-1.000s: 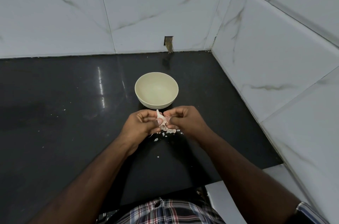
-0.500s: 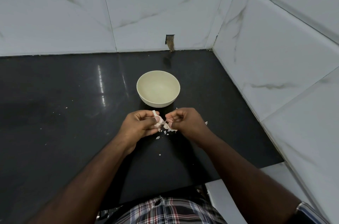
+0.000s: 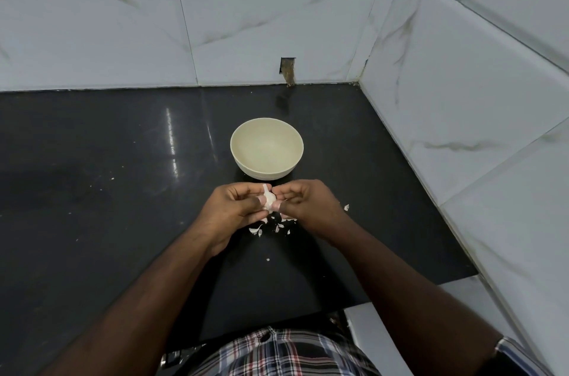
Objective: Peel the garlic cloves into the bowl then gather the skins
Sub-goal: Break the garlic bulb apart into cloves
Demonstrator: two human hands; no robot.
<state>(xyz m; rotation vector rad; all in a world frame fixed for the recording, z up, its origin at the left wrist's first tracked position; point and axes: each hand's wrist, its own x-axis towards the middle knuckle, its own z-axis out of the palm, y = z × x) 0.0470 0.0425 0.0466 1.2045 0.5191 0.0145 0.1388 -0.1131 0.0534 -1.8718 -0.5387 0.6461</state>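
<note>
Cream bowl, glossy black counter, grey-veined white tiles, plaid shirt

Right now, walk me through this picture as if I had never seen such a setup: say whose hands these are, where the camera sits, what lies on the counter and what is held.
There is no machine here. A person wears one wide-angle camera on the head, looking forward and down, so the two forearms reach in from the bottom edge. The left hand and the right hand meet over a glossy black stone counter set in a corner of white marble-look tiles. Both pinch one small white garlic clove between their fingertips; its papery skin is partly on. Just beyond the hands stands a round cream bowl, which looks empty. Torn white skin flakes lie scattered on the counter under the hands, with one stray flake further right. A checked shirt shows at the bottom.
</note>
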